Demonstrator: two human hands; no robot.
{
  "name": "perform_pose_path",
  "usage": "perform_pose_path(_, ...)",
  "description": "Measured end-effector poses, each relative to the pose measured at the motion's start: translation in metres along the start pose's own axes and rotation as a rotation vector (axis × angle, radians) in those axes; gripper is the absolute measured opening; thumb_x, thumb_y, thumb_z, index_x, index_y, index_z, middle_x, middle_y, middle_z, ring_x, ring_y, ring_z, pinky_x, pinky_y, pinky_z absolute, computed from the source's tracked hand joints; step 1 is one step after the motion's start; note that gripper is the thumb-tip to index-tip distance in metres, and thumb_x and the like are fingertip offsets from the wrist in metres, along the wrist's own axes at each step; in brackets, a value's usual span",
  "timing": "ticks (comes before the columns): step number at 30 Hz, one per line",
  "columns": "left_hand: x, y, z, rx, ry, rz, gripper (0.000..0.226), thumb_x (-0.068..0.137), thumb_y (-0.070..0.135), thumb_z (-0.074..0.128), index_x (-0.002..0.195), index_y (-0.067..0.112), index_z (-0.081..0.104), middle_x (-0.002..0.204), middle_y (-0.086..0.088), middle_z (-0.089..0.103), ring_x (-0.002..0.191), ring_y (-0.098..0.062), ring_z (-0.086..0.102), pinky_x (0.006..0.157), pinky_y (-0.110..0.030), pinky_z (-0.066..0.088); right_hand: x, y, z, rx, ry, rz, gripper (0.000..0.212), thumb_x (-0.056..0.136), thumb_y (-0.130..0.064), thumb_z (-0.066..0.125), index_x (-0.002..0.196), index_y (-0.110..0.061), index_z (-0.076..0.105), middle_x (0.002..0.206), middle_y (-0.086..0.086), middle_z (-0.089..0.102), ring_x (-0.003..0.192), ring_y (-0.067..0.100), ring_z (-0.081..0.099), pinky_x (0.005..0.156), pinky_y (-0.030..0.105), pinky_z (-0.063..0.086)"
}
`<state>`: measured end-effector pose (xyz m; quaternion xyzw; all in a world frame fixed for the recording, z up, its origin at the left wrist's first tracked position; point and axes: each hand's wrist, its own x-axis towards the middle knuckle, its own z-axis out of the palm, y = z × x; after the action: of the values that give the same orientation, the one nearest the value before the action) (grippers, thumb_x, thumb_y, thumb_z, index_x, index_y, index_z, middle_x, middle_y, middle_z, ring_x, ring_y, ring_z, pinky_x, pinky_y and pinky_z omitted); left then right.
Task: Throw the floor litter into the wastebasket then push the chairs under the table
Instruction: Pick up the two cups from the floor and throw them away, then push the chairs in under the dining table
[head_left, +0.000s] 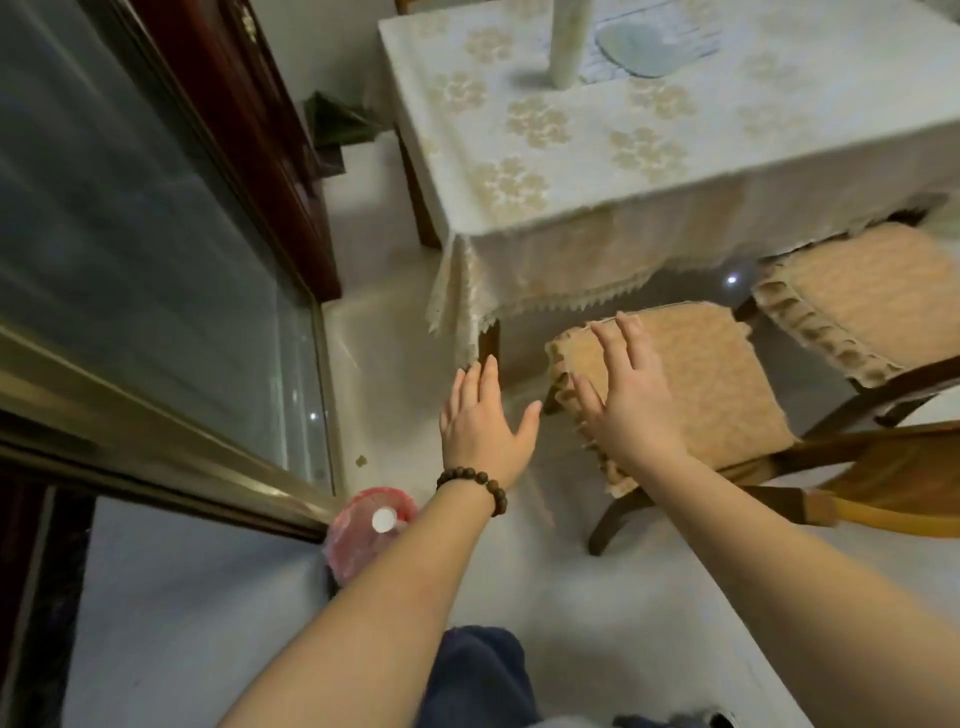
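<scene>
A wooden chair with a tan cushioned seat (717, 384) stands pulled out from the table (649, 156), which wears a pale floral cloth. My right hand (623, 395) hovers over the seat's left edge with fingers spread and straight. My left hand (483, 421), a bead bracelet on its wrist, is open above the floor just left of the chair. A second cushioned chair (872, 296) sits partly under the table at the right. A small brown scrap of litter (361, 460) lies on the floor by the glass door. A pink wastebasket (363, 530) holds a bottle with a white cap.
A glass sliding door with a brass frame (156, 312) fills the left side. A dark wooden cabinet (270, 145) stands behind it. A green object (337, 119) sits in the far corner. A white cylinder (569, 41) and a glass dish (649, 44) are on the table.
</scene>
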<state>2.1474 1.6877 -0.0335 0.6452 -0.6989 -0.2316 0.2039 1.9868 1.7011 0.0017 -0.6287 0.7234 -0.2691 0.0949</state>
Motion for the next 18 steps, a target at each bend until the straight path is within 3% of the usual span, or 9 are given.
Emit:
perform_pose_path(4,-0.006,0.095,0.033,0.002,0.02,0.092,0.075,0.088,0.058,0.043,0.149,0.021,0.017,0.156,-0.002,0.022,0.144,-0.019,0.01,0.115,-0.043,0.013,0.0,0.065,-0.078,-0.032,0.069,0.027,0.055,0.094,-0.036,0.05,0.143,-0.021,0.031,0.156,0.006,0.02,0.144,0.019,0.009,0.113,0.032,0.008)
perform_pose_path(9,-0.041,0.194,0.082,0.009,0.1,0.078,0.076,0.088,0.057,0.046,0.149,0.021,0.017,0.156,-0.002,0.021,0.144,-0.018,0.008,0.114,-0.04,0.009,-0.023,0.166,-0.165,-0.049,0.095,-0.023,0.054,0.093,-0.039,0.048,0.142,-0.023,0.032,0.155,0.005,0.021,0.144,0.021,0.011,0.114,0.042,0.018)
perform_pose_path(18,-0.117,0.304,0.112,0.1,0.179,0.033,0.079,0.087,0.059,0.046,0.149,0.021,0.015,0.157,-0.002,0.018,0.144,-0.018,0.006,0.115,-0.042,0.009,-0.065,0.298,-0.263,-0.044,0.005,-0.049,0.055,0.091,-0.041,0.053,0.14,-0.024,0.034,0.154,0.007,0.023,0.141,0.025,0.019,0.113,0.049,0.026)
